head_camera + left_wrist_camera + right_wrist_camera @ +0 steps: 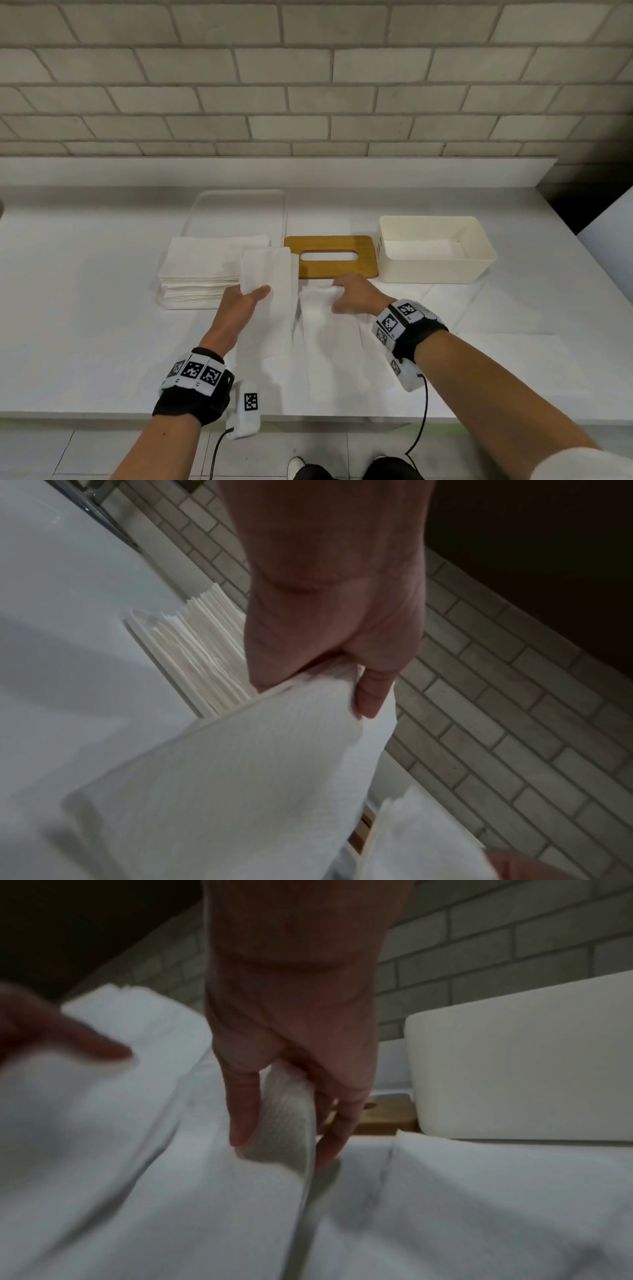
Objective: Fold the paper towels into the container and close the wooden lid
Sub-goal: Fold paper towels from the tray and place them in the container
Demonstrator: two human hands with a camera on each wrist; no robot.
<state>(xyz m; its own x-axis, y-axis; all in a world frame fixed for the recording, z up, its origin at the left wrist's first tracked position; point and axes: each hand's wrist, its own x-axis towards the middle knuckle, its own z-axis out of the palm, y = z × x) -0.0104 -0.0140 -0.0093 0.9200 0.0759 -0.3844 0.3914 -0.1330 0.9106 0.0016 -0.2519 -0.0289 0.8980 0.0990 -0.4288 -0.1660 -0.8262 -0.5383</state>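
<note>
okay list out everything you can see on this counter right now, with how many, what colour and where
counter: one, white, runs under everything
wall: one, grey brick, behind the counter
tray: one, clear, back left, under the stack
stack: one pile of towels, white, on the tray's near end
lid: one, wooden with a slot, flat at centre, off the box
box: one, cream, open, right of the lid, a white sheet inside
towel: white, held up over the counter's middle, sheet count unclear
wristbands: two, black with printed markers, cables hanging
left hand: grips the towel's left part
right hand: pinches the towel's right part
</note>
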